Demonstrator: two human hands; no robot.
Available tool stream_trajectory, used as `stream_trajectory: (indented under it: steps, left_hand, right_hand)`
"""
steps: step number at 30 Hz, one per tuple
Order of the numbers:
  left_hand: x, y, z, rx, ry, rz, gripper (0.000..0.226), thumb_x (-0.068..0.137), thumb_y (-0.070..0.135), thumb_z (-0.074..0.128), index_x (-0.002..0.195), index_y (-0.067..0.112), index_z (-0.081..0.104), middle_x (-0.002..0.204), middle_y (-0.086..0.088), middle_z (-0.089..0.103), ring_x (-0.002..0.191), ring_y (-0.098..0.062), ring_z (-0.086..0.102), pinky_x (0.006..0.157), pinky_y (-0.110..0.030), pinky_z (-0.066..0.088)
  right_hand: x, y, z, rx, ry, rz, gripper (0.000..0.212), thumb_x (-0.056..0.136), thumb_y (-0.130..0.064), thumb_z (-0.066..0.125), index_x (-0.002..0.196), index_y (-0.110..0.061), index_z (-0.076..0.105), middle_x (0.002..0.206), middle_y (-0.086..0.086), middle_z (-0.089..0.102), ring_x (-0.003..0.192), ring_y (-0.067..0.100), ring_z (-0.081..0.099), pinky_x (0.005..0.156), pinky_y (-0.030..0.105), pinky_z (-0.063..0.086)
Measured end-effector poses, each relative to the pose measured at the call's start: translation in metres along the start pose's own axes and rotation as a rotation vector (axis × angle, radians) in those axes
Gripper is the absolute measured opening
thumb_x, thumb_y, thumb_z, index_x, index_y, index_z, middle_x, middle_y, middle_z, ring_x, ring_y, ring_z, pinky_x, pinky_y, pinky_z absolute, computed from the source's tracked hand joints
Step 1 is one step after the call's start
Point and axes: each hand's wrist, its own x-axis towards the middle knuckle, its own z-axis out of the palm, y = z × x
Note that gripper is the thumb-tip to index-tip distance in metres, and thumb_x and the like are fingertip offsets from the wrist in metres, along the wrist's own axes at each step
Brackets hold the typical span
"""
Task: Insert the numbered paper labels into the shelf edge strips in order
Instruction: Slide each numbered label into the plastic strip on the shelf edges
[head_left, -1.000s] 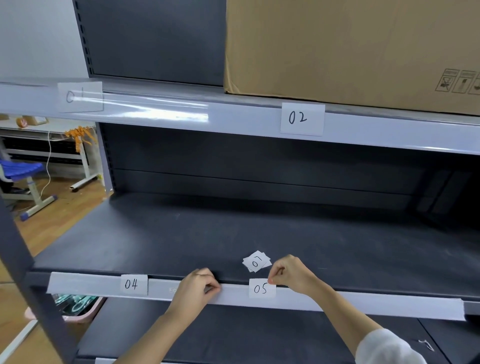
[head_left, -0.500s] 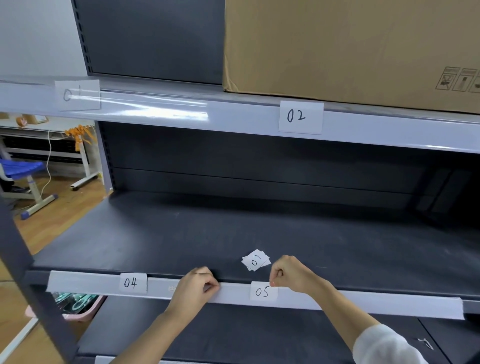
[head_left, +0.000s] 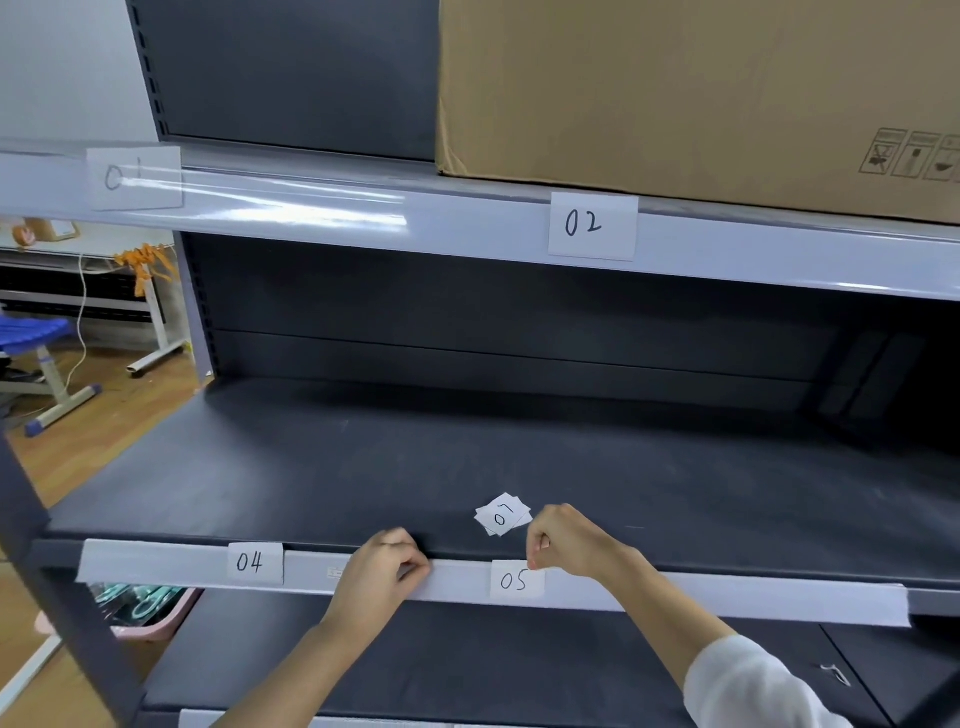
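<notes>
- Right hand (head_left: 569, 540): grip pinched on the upper right corner of label 05 (head_left: 516, 580), which now sits lower in the middle shelf's front edge strip (head_left: 727, 597) than a second ago; judged nearly seated.
- Left hand (head_left: 387, 569): grip clenched on the strip's top lip, left of label 05, unchanged.
- Label 04 (head_left: 254, 562): seated in the same strip, toward the shelf's left corner.
- Loose labels (head_left: 503, 514): small stack on the shelf just behind its front edge, 07 uppermost; count cannot be told.
- Upper strip: label 01 (head_left: 132, 176), label 02 (head_left: 592, 226).
- Count: four labels in strips; one cardboard box (head_left: 675, 88).
</notes>
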Motion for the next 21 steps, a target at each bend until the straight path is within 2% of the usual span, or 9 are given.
stream_trajectory:
  steps: [3,5,8,13,15,17,19,21]
  left_hand:
    - [-0.0013,-0.0006,0.0005,0.006,0.010,-0.004,0.008,0.077,0.004,0.066,0.074,0.009,0.073,0.077,0.004,0.060,0.075,-0.008,0.054,0.074,-0.005,0.036]
    - [-0.0011,-0.0012,0.0003,0.008,0.009,0.002,0.008,0.077,0.005,0.066,0.074,0.010,0.073,0.076,0.009,0.056,0.073,-0.007,0.054,0.073,-0.006,0.037]
    - [-0.0005,-0.0019,-0.0001,0.011,0.001,0.006,0.009,0.077,0.005,0.066,0.073,0.010,0.072,0.076,0.010,0.055,0.076,-0.010,0.053,0.071,-0.003,0.037]
    - [0.0007,-0.0039,0.0023,0.014,0.004,0.015,0.008,0.075,0.003,0.068,0.071,0.008,0.072,0.074,0.006,0.056,0.087,-0.008,0.047,0.070,-0.001,0.036]
    - [0.0014,-0.0035,0.0022,0.017,-0.001,0.004,0.008,0.076,0.004,0.067,0.071,0.008,0.072,0.074,0.007,0.055,0.082,-0.010,0.050,0.069,-0.002,0.037]
    - [0.0032,-0.0033,0.0015,0.025,-0.012,-0.001,0.008,0.076,0.005,0.067,0.071,0.008,0.071,0.075,0.006,0.056,0.071,-0.009,0.055,0.066,-0.007,0.039]
    - [0.0052,-0.0033,0.0004,0.031,-0.034,-0.006,0.009,0.077,0.006,0.066,0.070,0.008,0.071,0.074,0.008,0.055,0.070,-0.007,0.056,0.063,-0.012,0.040]
    - [0.0074,-0.0039,-0.0006,0.019,-0.057,-0.017,0.010,0.077,0.006,0.065,0.069,0.010,0.070,0.071,0.015,0.052,0.066,0.002,0.053,0.061,-0.011,0.039]
  right_hand:
    - [0.0001,0.0007,-0.0004,0.011,0.002,-0.004,0.018,0.079,0.004,0.052,0.083,0.015,0.066,0.055,-0.016,0.049,0.050,0.002,0.045,0.049,0.015,0.034]
    - [0.0002,0.0012,-0.0001,0.021,0.004,-0.008,0.018,0.078,0.003,0.053,0.083,0.014,0.067,0.054,-0.016,0.050,0.050,0.002,0.045,0.049,0.016,0.035]
    - [0.0011,0.0020,-0.0004,0.032,-0.001,-0.007,0.016,0.079,0.001,0.056,0.083,0.011,0.069,0.056,-0.017,0.051,0.051,0.001,0.047,0.048,0.013,0.035]
    - [0.0017,0.0046,0.0002,0.065,-0.004,-0.010,0.016,0.079,0.001,0.057,0.083,0.011,0.069,0.059,-0.015,0.055,0.057,0.003,0.051,0.052,0.014,0.038]
    - [0.0015,0.0050,0.0006,0.080,-0.004,-0.010,0.016,0.079,0.000,0.058,0.084,0.009,0.070,0.065,-0.008,0.062,0.060,0.005,0.052,0.054,0.015,0.039]
    - [0.0005,0.0046,-0.0004,0.086,-0.014,-0.010,0.015,0.080,-0.001,0.058,0.084,0.007,0.070,0.071,-0.002,0.067,0.058,-0.001,0.051,0.055,0.013,0.040]
    - [0.0013,0.0061,-0.0018,0.101,-0.026,0.005,0.015,0.079,-0.003,0.059,0.078,0.000,0.073,0.064,-0.012,0.062,0.055,-0.004,0.052,0.055,0.010,0.040]
    - [0.0022,0.0079,-0.0037,0.133,-0.034,0.032,0.023,0.078,-0.005,0.061,0.061,-0.018,0.069,0.056,-0.017,0.057,0.051,-0.005,0.053,0.054,0.009,0.039]
